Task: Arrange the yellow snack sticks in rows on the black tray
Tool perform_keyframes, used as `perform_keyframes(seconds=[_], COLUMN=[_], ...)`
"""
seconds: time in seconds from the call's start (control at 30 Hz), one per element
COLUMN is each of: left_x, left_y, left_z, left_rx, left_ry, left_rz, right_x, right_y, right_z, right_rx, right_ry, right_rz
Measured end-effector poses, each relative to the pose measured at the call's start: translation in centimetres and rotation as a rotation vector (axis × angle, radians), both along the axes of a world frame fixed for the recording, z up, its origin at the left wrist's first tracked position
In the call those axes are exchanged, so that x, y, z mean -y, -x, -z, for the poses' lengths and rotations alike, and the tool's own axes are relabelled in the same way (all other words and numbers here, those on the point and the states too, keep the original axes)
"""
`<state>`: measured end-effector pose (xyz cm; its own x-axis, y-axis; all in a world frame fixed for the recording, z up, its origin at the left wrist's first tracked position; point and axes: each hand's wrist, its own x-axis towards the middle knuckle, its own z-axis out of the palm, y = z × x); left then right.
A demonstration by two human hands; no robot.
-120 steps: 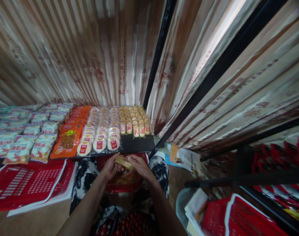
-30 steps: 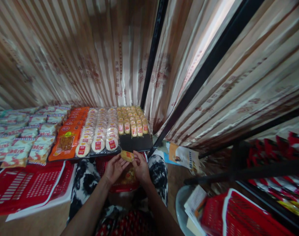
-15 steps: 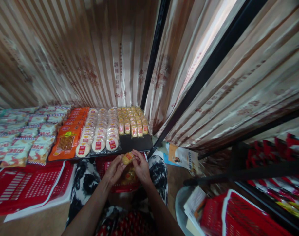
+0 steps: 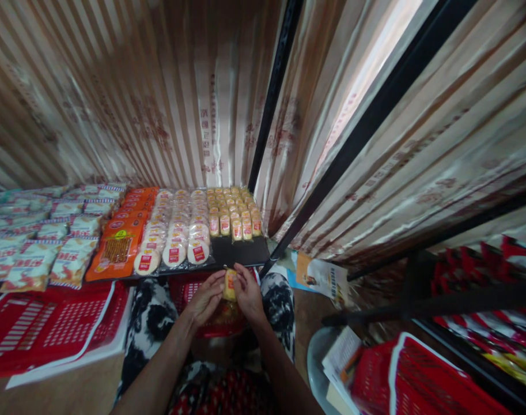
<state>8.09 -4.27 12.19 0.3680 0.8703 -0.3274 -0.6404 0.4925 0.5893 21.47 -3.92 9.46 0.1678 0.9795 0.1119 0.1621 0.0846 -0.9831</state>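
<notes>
Between my hands is a small yellow wrapped snack packet (image 4: 230, 286) with an orange-red label, held upright just beyond the shelf's front edge. My right hand (image 4: 249, 294) pinches it from the right side. My left hand (image 4: 205, 295) has its fingertips closed against its left edge. Below, a red basket (image 4: 187, 290) between the knees contains more yellow packets, largely hidden by the hands. On the black shelf (image 4: 232, 252) ahead, matching small packets (image 4: 234, 212) stand in rows at the right end. Beside them lie rows of round white wrapped crackers (image 4: 174, 255).
Orange snack bags (image 4: 118, 245) and pale blue-white bags (image 4: 70, 259) fill the shelf's left part. Red baskets (image 4: 50, 328) sit low on the left and right. Black rack posts (image 4: 314, 213) slant in front of the curtain (image 4: 193, 115). Red bags (image 4: 483, 271) line the right rack.
The snack packet has turned from lying slantwise to upright, moving slightly right and down. Both hands stay close together around it; the shelf rows look the same.
</notes>
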Motion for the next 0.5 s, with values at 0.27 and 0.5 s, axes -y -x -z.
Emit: perform_keyframes(seconds=[0.27,0.5], left_x=[-0.2,-1.0], left_y=[-0.1,-0.9], left_z=[-0.5,-0.3], left_rx=[-0.029,-0.182], left_ry=[0.022,0.003], left_rz=[-0.053,-0.160], right_x=[-0.5,-0.5], right_y=[0.5,0.9], right_z=[-0.3,-1.5], right_rx=[0.073,0.127], right_ry=[-0.091,-0.074], right_rz=[0.037,0.059])
